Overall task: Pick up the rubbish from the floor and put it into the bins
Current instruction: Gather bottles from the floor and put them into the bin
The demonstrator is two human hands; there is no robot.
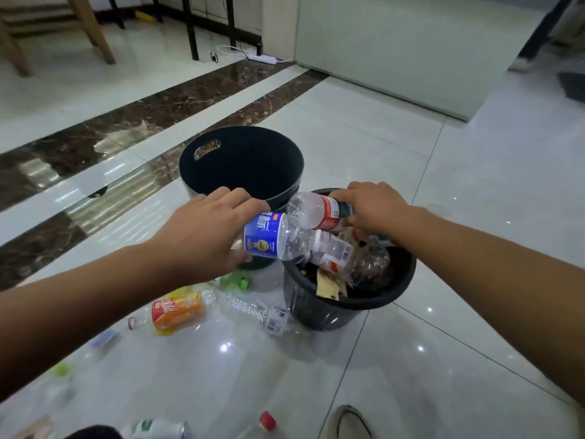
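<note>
Several pieces of rubbish lie loose on the glossy white tile floor (411,359). Nearest, a white-and-green can (155,429) is cut off by the bottom edge. Beside it is a red-capped bottle (267,420) whose clear body is hard to make out against the tile. A shoe (348,423) shows at the right. Blurred scraps on the left cannot be identified.

Farther in, an orange-labelled bottle (177,312) lies on its side. A crushed clear bottle (253,312) rests against the foot of the ribbed bin (316,315), and a crumpled green bottle (235,280) is partly hidden under the left forearm.

The left hand (205,229) has its fingers curled round the base end of a blue-labelled bottle (269,237), held on its side at the ribbed bin's rim. The right hand (373,207) grips the cap end of a red-labelled bottle (316,210) above the same bin. The bin is dark plastic, heaped with crinkled clear bottles and brown card.

Just behind stands a smooth round black bin (240,160) with a handle slot; its bottom is lost in shadow. Beyond it run brown marble strips (95,137), and a white power strip (262,57) lies by the wall.
</note>
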